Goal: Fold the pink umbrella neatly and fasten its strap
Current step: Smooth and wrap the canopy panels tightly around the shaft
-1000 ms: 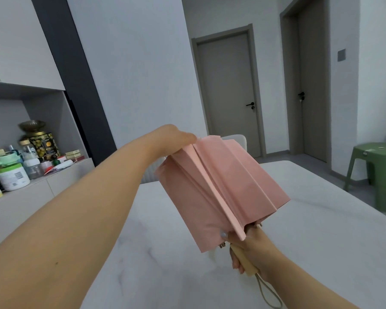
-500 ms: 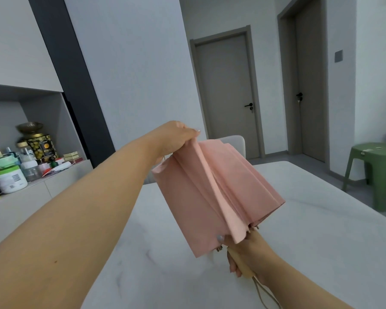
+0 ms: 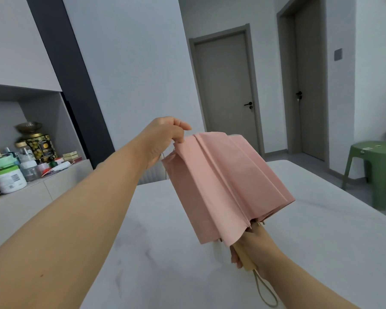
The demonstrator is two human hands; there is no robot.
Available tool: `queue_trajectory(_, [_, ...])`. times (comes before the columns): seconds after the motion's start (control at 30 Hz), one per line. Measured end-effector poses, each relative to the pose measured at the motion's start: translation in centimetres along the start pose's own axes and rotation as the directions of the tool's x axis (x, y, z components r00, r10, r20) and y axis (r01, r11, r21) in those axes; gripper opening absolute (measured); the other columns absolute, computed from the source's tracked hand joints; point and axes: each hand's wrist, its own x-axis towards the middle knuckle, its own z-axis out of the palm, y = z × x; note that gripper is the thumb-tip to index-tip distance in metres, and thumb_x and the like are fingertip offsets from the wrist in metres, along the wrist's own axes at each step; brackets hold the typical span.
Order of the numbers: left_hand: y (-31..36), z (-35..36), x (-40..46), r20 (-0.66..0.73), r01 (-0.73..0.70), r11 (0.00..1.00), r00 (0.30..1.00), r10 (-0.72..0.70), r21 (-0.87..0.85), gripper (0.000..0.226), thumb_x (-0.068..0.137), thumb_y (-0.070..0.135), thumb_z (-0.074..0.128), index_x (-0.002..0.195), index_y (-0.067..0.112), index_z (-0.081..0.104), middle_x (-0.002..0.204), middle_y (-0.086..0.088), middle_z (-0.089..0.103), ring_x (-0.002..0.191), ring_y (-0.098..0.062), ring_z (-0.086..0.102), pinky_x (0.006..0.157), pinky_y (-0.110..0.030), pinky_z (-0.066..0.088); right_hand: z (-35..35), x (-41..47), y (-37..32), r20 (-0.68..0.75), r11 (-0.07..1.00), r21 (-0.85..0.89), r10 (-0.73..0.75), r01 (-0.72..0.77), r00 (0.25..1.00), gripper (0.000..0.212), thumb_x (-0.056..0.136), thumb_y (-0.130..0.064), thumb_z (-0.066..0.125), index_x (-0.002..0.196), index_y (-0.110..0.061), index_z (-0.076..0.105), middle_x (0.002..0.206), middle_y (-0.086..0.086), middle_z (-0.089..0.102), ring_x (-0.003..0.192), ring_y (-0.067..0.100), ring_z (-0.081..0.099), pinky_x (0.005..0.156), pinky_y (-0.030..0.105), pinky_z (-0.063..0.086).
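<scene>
Head view, pink umbrella between both hands' grips

table: white, marble | stool: green, right | doors: two, grey, shut | jars: on left shelf

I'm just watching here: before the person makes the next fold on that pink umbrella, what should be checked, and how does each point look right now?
1. Handle firmly held: ok, the right hand grips the wooden handle.
2. Canopy edge under control: ok, the left hand pinches the far end of the pink umbrella.
3. Panels lying in flat pleats: ok for those facing us, the far side cannot tell.
4. Strap found and free: cannot tell, no strap shows.
5. Wrist loop hanging clear of the fabric: ok.
6. Table below free for laying it down: ok, bare surface under the umbrella.
</scene>
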Motion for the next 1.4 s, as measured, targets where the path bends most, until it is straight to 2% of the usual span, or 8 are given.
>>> queue_trajectory(0.2, [-1.4,-0.8,-0.6,0.035,-0.004,0.997,0.999,0.006,-0.078,0.047,0.058,0.008,0.054,0.104,0.015,0.064,0.075,0.000,0.057,0.082,-0.017,0.051,0.084,-0.029,0.040,0.2,-0.2,-0.3,-0.029,1.000,-0.024,0.013,-0.013,0.999,0.020,0.082,-0.016,0.051,0.098,-0.004,0.050,0.045,0.015,0.057,0.040,0.028,0.050,0.045,0.031,0.041])
queue_trajectory(0.37, [-2.5,-2.4,-0.7,0.227,0.015,0.960,0.973,0.051,-0.281,0.058,0.067,-0.006,0.069,0.122,0.007,0.055,0.075,-0.001,0.061,0.073,-0.017,0.058,0.069,-0.028,0.048,0.2,-0.5,-0.6,-0.028,1.000,-0.008,0.012,-0.012,1.000,0.035,0.068,-0.026,0.050,0.089,0.001,0.055,0.044,0.016,0.058,0.037,0.026,0.049,0.043,0.029,0.041])
queue_trajectory(0.53, [-1.6,-2.8,-1.1,0.217,0.000,1.000,0.976,0.007,-0.031,0.035,0.082,-0.008,0.069,0.114,0.004,0.060,0.080,-0.007,0.067,0.073,-0.019,0.066,0.069,-0.028,0.060,0.2,-0.6,-0.6,-0.039,1.000,0.022,-0.008,0.009,0.999,0.023,0.074,-0.021,0.054,0.087,-0.001,0.055,0.045,0.016,0.057,0.039,0.027,0.050,0.045,0.031,0.040])
queue_trajectory(0.73, [-1.1,-2.9,-0.5,0.065,-0.034,0.990,0.998,0.025,0.138,0.019,0.087,-0.008,0.055,0.096,0.006,0.065,0.054,0.005,0.059,0.061,-0.014,0.058,0.066,-0.029,0.054,0.4,-0.8,-0.6,-0.022,0.999,0.021,-0.030,0.030,0.999,0.035,0.068,-0.026,0.056,0.093,-0.002,0.056,0.047,0.018,0.057,0.047,0.030,0.051,0.052,0.041,0.043])
queue_trajectory(0.83, [-0.9,-2.3,-0.8,0.061,0.042,0.982,0.997,-0.055,0.186,0.004,0.089,0.011,0.062,0.090,0.008,0.065,0.071,0.000,0.062,0.066,-0.015,0.058,0.063,-0.026,0.052,0.7,-1.0,-1.0,-0.049,1.000,-0.007,-0.018,0.017,0.999,0.030,0.069,-0.026,0.054,0.089,-0.003,0.055,0.050,0.019,0.058,0.048,0.032,0.052,0.050,0.038,0.043])
queue_trajectory(0.93, [-1.1,-1.6,-0.9,0.096,0.164,0.947,0.976,-0.198,0.277,0.023,0.088,0.034,0.069,0.092,0.012,0.070,0.086,0.000,0.061,0.067,-0.014,0.058,0.070,-0.029,0.055,0.5,-1.2,-1.3,-0.075,0.999,-0.041,-0.003,0.000,0.997,0.016,0.084,-0.020,0.055,0.075,-0.006,0.056,0.053,0.021,0.060,0.043,0.028,0.051,0.044,0.029,0.040])
queue_trajectory(1.17, [-0.8,-1.5,-0.8,0.178,0.268,0.963,0.949,-0.261,-0.015,0.010,0.089,0.008,0.060,0.080,0.012,0.063,0.080,-0.007,0.069,0.066,-0.021,0.067,0.070,-0.033,0.056,0.4,-1.3,-1.4,-0.079,0.997,-0.078,0.012,-0.018,0.997,0.022,0.090,-0.018,0.052,0.071,-0.008,0.057,0.052,0.019,0.060,0.045,0.028,0.051,0.048,0.033,0.043])
queue_trajectory(1.4, [-0.3,-0.4,-0.9,0.180,0.263,0.942,0.936,-0.301,0.210,0.018,0.089,0.036,0.065,0.090,0.018,0.064,0.081,-0.012,0.072,0.066,-0.024,0.071,0.074,-0.035,0.056,0.5,-1.2,-1.3,-0.085,0.997,-0.071,0.018,-0.024,0.996,0.019,0.088,-0.023,0.062,0.080,-0.007,0.059,0.049,0.017,0.060,0.038,0.025,0.049,0.044,0.029,0.041])
